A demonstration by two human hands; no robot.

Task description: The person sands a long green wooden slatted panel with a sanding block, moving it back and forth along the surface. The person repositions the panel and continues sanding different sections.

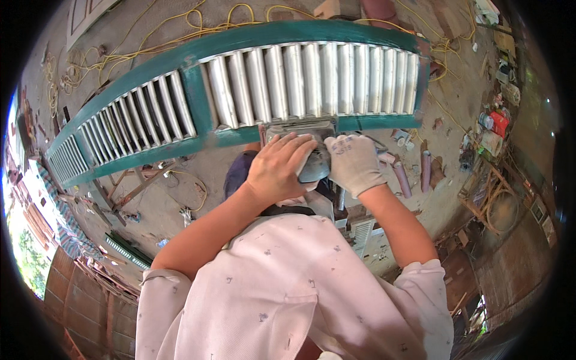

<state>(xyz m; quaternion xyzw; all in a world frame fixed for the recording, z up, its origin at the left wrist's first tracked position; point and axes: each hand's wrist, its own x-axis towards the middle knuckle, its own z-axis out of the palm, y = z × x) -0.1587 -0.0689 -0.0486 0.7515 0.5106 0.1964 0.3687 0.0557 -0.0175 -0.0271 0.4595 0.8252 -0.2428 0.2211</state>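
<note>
At the far left a striped cloth [60, 201] hangs over stacked boards, and inward from it begins the long green louvred panel [201, 102], whose left end tapers away in the fisheye view. Its first two sets of slats show dark gaps; past a broad green crosspiece, the third and widest set is bright and pale, reaching almost to the panel's right edge. Below the left part of the near edge, a wooden support [141, 189] stands on the floor, with a smaller green slatted piece [128, 251] lower down. Beyond the far edge, a yellow cable [198, 30] loops over the floor. The left hand [279, 168], bare, lies with its fingers extended and slightly parted over the top of a dark grey power tool [316, 167]. The tool sits at the panel's near edge, left of the middle of the widest set, its front end over the near rail. Just beside, on the tool's right side, the right hand [355, 162], in a whitish knitted glove, is closed around it with bent fingers; the exact hold underneath is hidden. Further right, well apart from the panel's near right corner, a red bag [499, 123] lies among clutter, above a wooden frame [489, 192].
</note>
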